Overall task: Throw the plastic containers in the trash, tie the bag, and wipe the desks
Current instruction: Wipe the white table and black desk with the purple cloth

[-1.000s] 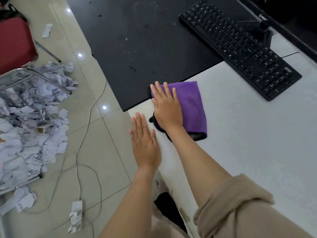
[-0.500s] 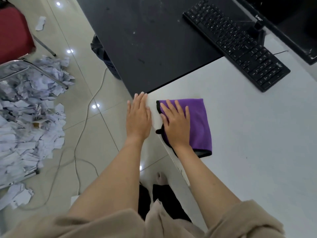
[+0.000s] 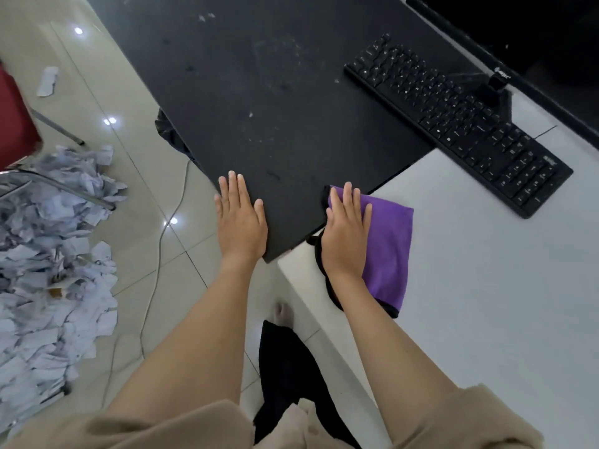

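Observation:
A folded purple cloth (image 3: 387, 241) with a black hem lies on the white desk (image 3: 486, 303), its far corner over the seam with the black desk (image 3: 275, 92). My right hand (image 3: 346, 234) presses flat on the cloth with straight fingers. My left hand (image 3: 240, 218) rests flat on the near left corner of the black desk, fingers straight, holding nothing. The black desk's top shows dust and pale specks. A dark trash bag (image 3: 170, 131) peeks out from under the black desk's left edge. No plastic containers are in view.
A black keyboard (image 3: 453, 121) lies across both desks, with a monitor (image 3: 518, 37) behind it. On the floor at left sit a heap of torn paper (image 3: 48, 254), a red chair (image 3: 16, 124) and a cable (image 3: 162, 241). My foot (image 3: 283, 314) stands below the desk edge.
My right hand has slid the cloth forward toward the seam with the black desk. My left hand has moved forward from the white desk's edge onto the black desk's corner.

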